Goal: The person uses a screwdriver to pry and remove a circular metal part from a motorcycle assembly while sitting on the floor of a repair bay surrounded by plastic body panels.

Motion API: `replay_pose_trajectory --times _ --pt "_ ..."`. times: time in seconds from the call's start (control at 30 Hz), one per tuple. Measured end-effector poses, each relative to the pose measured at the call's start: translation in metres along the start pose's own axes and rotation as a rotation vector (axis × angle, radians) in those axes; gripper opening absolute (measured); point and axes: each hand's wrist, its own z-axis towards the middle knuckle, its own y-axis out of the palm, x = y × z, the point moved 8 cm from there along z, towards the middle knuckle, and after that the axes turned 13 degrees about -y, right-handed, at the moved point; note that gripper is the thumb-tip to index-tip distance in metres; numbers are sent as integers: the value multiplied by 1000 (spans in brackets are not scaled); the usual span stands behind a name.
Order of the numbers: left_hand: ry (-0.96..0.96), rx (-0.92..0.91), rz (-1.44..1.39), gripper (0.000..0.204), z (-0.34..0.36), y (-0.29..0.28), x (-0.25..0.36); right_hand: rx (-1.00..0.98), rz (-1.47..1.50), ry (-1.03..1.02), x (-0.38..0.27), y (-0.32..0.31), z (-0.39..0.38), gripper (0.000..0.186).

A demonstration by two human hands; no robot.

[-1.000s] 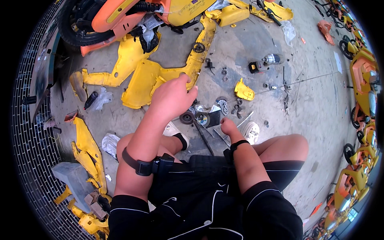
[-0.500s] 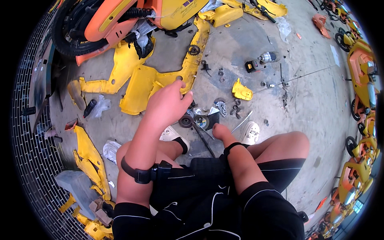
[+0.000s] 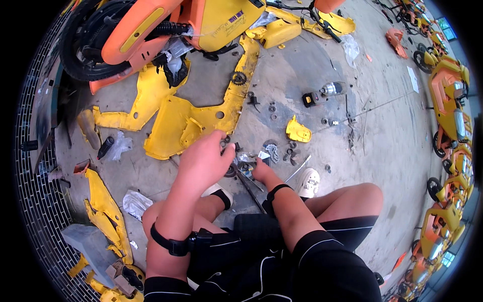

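Saw left hand (image 3: 205, 160) half-curled near a dark round part (image 3: 230, 172) on the floor, partly hidden; saw right hand (image 3: 261, 172) bunched beside a white scrap (image 3: 263, 155). Could not tell of any grip in either. Noticed unreadable markings (image 3: 235, 19) on a yellow-and-orange motorbike (image 3: 214, 32), cut off above. Counted two white shoes (image 3: 308, 182), one cordless driver (image 3: 331, 89).

The grey concrete floor (image 3: 375, 151) carries a large yellow body panel (image 3: 168, 118), a cordless power tool (image 3: 329, 89), a small yellow cover (image 3: 298, 131), a black bottle (image 3: 105, 147) and a dark round part (image 3: 230, 171).
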Motion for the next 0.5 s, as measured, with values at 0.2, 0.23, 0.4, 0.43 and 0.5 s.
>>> replay_pose_trajectory --times 0.2,0.23,0.4,0.43,0.5 --pt "-34 -61 -12 40 2 3 -9 5 359 -6 -27 22 38 91" --pt "-35 -62 -12 39 2 2 -9 -27 481 47 -29 26 44 90" --pt "17 -76 -17 37 10 11 4 291 406 113 7 28 66 65" --pt "35 -83 -17 37 12 13 10 383 373 97 18 27 67 59" --pt "27 -83 -18 37 11 14 5 399 381 55 7 23 61 60"
